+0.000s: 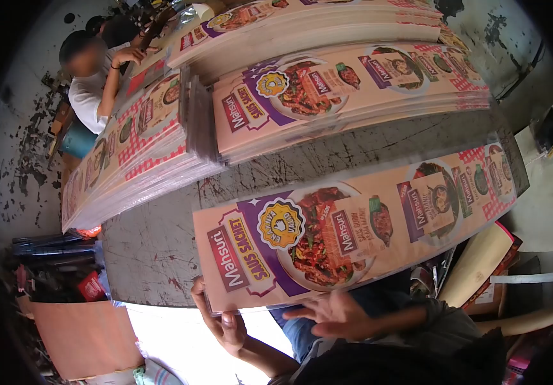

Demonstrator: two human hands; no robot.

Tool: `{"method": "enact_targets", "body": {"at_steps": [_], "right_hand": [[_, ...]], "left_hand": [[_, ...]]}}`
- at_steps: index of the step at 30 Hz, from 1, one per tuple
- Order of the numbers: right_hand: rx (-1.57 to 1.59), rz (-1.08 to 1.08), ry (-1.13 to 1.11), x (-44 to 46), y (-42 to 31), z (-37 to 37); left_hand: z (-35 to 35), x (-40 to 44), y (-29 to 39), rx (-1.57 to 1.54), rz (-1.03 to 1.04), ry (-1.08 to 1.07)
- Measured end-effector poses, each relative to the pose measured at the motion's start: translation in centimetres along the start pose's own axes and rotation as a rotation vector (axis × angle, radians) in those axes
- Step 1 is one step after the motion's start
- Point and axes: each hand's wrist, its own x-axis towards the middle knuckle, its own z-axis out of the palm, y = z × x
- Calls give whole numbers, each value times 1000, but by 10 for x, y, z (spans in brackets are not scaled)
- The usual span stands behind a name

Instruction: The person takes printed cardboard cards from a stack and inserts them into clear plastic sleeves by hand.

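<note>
A long printed banner [388, 240] marked "Mahsuri Saus Sachet", with pictures of food, lies across the near side of the grey worktable. It looks glossy, like clear plastic film. At its near left corner, my left hand [223, 324] has the edge between thumb and fingers. My right hand [343, 316] is by the near long edge with its fingers spread, slightly blurred. Whether its fingertips touch the banner I cannot tell. Beyond it lies a stack of matching banners [353, 96], and to the left another stack [138, 144] with shiny plastic edges.
The scratched worktable [154, 256] curves in the lens. A thicker stack [315, 38] stands at the far side. Another person [93, 80] sits at the far left, an arm on the table. An orange-brown panel [84, 337] is at lower left, and a rolled sheet [478, 266] at right.
</note>
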Motion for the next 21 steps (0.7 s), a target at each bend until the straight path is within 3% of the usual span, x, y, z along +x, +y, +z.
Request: {"method": "enact_targets", "body": {"at_steps": [1, 3, 5, 7, 11, 13, 21], "right_hand": [[-1, 5, 2, -2, -5, 2], [21, -330, 20, -2, -15, 4], [111, -255, 217, -9, -11, -4], [19, -503, 159, -18, -17, 0], [55, -596, 147, -24, -21, -6], [65, -781, 215, -25, -21, -13], [120, -869, 277, -24, -31, -18]], "left_hand": [[2, 0, 2, 16, -11, 7], [0, 0, 2, 38, -24, 13], [-2, 1, 0, 62, 10, -15], [-1, 2, 1, 71, 3, -36], [-5, 3, -2, 62, -8, -39], [0, 4, 3, 42, -42, -35], [-6, 5, 6, -33, -172, -74]]}}
